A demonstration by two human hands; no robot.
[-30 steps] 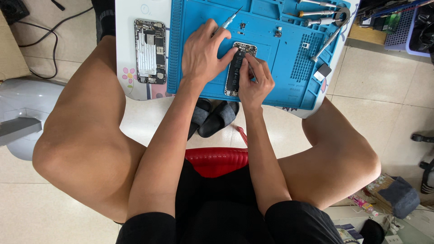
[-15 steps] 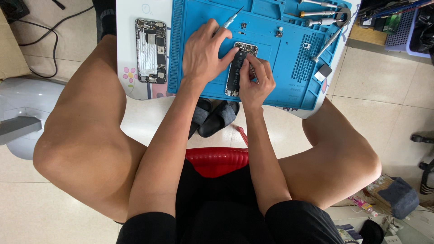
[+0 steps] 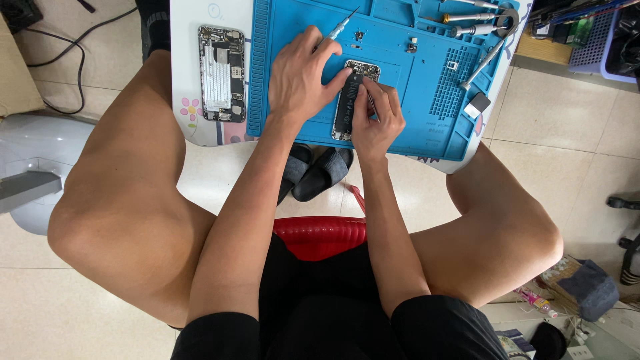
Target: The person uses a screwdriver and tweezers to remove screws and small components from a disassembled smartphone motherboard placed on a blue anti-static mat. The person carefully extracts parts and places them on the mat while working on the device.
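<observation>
Black shorts [image 3: 320, 320] fill the bottom of the frame, and just above them the red stool seat [image 3: 319, 233] shows between the person's bare thighs. Higher, at frame centre, a pair of black slippers [image 3: 319, 170] lies on the pale tiled floor under the near edge of a white table [image 3: 183, 100]. On that table a blue repair mat [image 3: 427, 100] spreads across the upper middle of the frame. The right hand [image 3: 375, 120] rests on the mat's near part, its fingers pinched around a thin metal tool [image 3: 371, 105] whose tip I cannot make out, pressed against the right side of an opened phone [image 3: 352, 97] that lies lengthwise on the mat, dark battery showing. The left hand [image 3: 303, 80] lies just left of the phone, thumb pressed onto its upper part, while its fingers clasp a slim screwdriver [image 3: 337, 27] that points toward the top of the frame. At the upper left, off the mat, a second opened phone housing [image 3: 222, 73] lies on the white table. Toward the upper right, metal tweezers [image 3: 483, 60] and further screwdrivers [image 3: 467, 17] lie on the mat's far part, with a small white square part [image 3: 477, 105] near its right edge.
</observation>
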